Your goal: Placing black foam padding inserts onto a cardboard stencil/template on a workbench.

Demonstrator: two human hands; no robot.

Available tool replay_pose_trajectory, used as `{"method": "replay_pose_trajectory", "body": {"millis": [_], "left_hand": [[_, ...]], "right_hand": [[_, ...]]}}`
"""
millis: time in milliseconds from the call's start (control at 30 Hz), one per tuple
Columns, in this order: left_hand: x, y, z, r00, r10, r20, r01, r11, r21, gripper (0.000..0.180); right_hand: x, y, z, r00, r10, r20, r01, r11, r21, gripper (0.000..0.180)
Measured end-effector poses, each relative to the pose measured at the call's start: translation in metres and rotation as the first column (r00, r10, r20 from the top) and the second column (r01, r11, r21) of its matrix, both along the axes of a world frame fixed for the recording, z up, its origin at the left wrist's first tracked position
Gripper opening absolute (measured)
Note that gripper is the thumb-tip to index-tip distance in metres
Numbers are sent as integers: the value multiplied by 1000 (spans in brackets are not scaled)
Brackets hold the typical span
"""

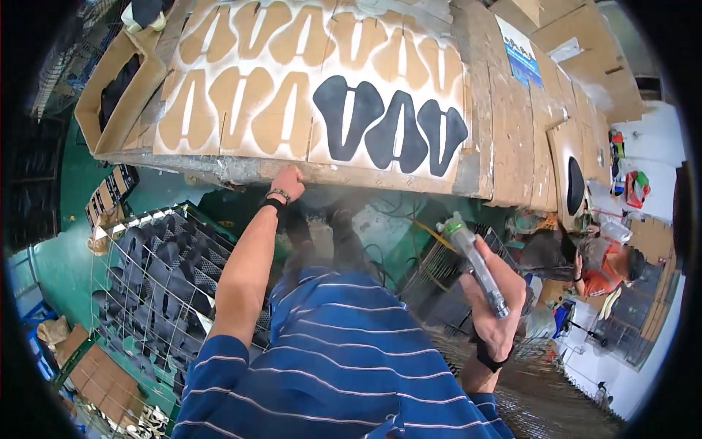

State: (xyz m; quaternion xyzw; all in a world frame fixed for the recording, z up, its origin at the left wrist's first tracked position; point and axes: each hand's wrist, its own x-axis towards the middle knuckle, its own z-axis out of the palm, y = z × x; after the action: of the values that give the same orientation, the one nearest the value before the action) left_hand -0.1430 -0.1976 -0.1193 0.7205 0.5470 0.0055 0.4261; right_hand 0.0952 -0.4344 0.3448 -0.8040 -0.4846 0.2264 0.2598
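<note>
My left hand [287, 182] is closed at the front edge of a cardboard-covered table [497, 139], its fingers curled against that edge. In my right hand [497, 296], off the table to the right, is what looks like a spray gun [475, 267] with a grey, partly clear barrel and a green end. Three black pads shaped like bicycle saddles, each with a slot, lie in a row on the table: the left pad [342, 117], the middle pad [401, 135] and the right pad [442, 135]. Bare saddle-shaped outlines [252, 110] show amid white overspray beside them.
A wire crate [157, 271] of black pads stands on the green floor at lower left. An open cardboard box [110, 102] sits at the table's left end. Another black pad [575, 186] lies at right, near a person in orange [603, 267]. A yellow hose [431, 233] hangs below the table.
</note>
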Motion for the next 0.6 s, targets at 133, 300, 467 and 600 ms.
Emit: {"method": "replay_pose_trajectory", "body": {"millis": [133, 300, 467, 600], "left_hand": [[0, -2, 0, 1000, 6, 12, -7, 1000, 16, 20], [-4, -1, -2, 999, 2, 42, -2, 1000, 8, 21], [-3, 1, -3, 1000, -12, 7, 12, 1000, 15, 21], [0, 0, -3, 1000, -18, -10, 18, 1000, 0, 20]], "right_hand": [[4, -12, -5, 999, 38, 33, -41, 996, 81, 55], [9, -21, 0, 994, 105, 25, -105, 994, 29, 61], [11, -28, 1, 993, 120, 8, -120, 993, 17, 60], [18, -37, -4, 986, 164, 10, -164, 986, 18, 60]]}}
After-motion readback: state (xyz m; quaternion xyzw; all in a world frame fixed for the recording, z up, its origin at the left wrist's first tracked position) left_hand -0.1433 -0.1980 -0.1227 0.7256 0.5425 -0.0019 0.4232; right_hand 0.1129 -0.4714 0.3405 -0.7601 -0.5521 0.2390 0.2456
